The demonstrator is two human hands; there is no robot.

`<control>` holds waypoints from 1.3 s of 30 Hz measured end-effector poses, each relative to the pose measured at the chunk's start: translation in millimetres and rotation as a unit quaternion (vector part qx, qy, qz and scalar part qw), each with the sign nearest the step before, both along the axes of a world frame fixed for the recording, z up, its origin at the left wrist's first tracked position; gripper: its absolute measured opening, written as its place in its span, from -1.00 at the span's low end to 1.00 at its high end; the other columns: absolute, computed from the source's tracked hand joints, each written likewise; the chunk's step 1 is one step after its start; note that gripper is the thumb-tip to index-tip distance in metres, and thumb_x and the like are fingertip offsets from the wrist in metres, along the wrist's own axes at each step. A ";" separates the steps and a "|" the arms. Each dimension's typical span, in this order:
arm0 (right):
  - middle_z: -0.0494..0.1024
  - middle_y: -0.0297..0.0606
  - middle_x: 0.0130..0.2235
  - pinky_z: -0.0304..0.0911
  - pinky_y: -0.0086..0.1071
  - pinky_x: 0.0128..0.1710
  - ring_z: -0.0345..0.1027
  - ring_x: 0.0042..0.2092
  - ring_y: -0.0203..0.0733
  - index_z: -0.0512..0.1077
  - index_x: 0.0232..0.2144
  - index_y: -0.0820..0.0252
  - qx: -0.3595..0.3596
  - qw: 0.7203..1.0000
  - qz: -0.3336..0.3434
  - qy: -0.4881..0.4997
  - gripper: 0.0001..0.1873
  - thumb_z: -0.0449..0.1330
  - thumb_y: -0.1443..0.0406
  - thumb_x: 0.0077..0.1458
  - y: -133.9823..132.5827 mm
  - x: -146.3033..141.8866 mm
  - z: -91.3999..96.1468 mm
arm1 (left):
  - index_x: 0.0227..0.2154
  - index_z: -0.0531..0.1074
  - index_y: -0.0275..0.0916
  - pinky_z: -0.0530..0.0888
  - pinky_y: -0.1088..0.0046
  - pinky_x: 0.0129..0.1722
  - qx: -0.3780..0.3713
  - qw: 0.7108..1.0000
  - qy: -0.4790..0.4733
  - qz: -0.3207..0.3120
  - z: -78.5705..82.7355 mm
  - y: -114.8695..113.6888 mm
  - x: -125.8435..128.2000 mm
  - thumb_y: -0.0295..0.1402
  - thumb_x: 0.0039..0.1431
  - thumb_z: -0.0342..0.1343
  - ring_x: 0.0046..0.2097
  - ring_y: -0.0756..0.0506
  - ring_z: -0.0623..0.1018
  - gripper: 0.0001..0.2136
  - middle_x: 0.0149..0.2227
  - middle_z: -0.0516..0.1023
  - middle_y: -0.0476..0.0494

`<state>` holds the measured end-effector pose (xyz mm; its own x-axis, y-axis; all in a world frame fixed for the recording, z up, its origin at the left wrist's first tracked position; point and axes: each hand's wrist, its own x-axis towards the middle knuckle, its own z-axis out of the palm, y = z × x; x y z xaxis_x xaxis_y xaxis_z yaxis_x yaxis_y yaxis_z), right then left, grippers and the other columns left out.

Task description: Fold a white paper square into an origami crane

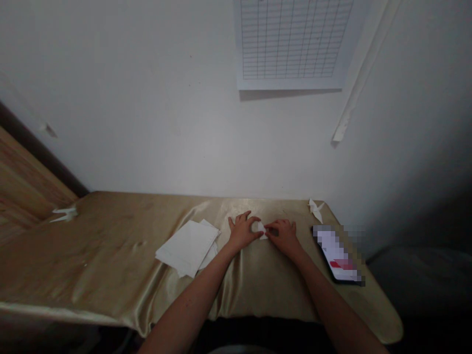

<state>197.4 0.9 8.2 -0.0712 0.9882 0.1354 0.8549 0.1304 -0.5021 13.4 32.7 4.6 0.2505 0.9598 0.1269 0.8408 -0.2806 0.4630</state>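
A small folded piece of white paper (262, 229) lies on the gold cloth between my two hands. My left hand (242, 231) is on its left side, with thumb and forefinger curved in and pressed on the paper while the other fingers spread out. From the right, my right hand (285, 236) has its thumb and forefinger brought together on the paper's right edge. The fingertips partly cover the paper, so its exact folds cannot be made out. Left of my left hand is a stack of white paper sheets (187, 246), its sheets unevenly piled.
A phone (337, 258) with a lit, blurred screen lies at the right. Behind it sits a folded white paper crane (316, 210). Another white folded paper shape (65, 213) is at the table's far left. A gridded sheet (291, 44) hangs on the wall behind.
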 end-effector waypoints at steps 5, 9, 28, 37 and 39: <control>0.56 -0.24 -0.07 -0.24 0.20 0.25 0.25 0.12 0.02 0.57 -0.10 -0.06 0.001 1.000 0.001 0.001 -0.75 0.19 0.19 0.17 2.3 1.4 -3.8 | 0.01 0.45 0.18 -0.18 -0.40 0.26 -0.001 1.000 -0.010 -0.001 0.4 -0.2 0.0 -0.08 0.03 0.35 0.35 -0.33 0.18 -0.55 0.34 0.22 -0.07; 0.56 -0.23 -0.06 -0.25 0.24 0.25 0.25 0.13 0.03 0.53 -0.02 -0.09 -0.002 1.000 0.004 -0.007 -0.68 0.20 0.20 0.17 4.1 1.7 -6.2 | 0.00 0.45 0.19 -0.18 -0.41 0.25 0.005 1.000 -0.024 -0.006 0.9 0.2 0.4 -0.13 0.03 0.36 0.33 -0.31 0.21 -0.56 0.32 0.25 -0.03; 0.56 -0.25 -0.08 -0.27 0.19 0.28 0.28 0.11 0.00 0.53 -0.22 0.06 0.032 0.998 0.004 0.046 -0.82 0.22 0.28 0.08 5.4 0.2 -9.9 | -0.42 0.59 -0.05 -0.12 -0.34 0.27 0.039 0.996 -0.081 -0.026 2.5 -0.9 1.6 -0.28 0.05 0.37 0.28 -0.25 0.27 -0.93 0.22 0.40 0.01; 0.61 -0.31 -0.16 -0.46 0.27 0.30 0.27 0.10 -0.03 0.54 -0.41 0.05 0.095 0.994 0.023 0.046 -0.88 0.18 0.31 0.08 6.4 3.2 -5.6 | -0.35 0.62 0.02 -0.11 -0.27 0.30 0.047 0.994 -0.084 -0.046 2.1 1.4 -1.1 -0.28 0.02 0.40 0.27 -0.25 0.28 -0.88 0.20 0.43 0.01; 0.62 -0.33 -0.17 -0.50 0.29 0.29 0.28 0.11 -0.03 0.54 -0.43 0.04 0.096 0.994 0.033 0.051 -0.86 0.17 0.32 0.08 6.0 4.3 -4.7 | -0.33 0.62 0.03 -0.13 -0.27 0.30 0.043 0.995 -0.076 -0.055 2.3 1.6 -2.0 -0.29 0.01 0.40 0.27 -0.25 0.27 -0.86 0.20 0.43 0.01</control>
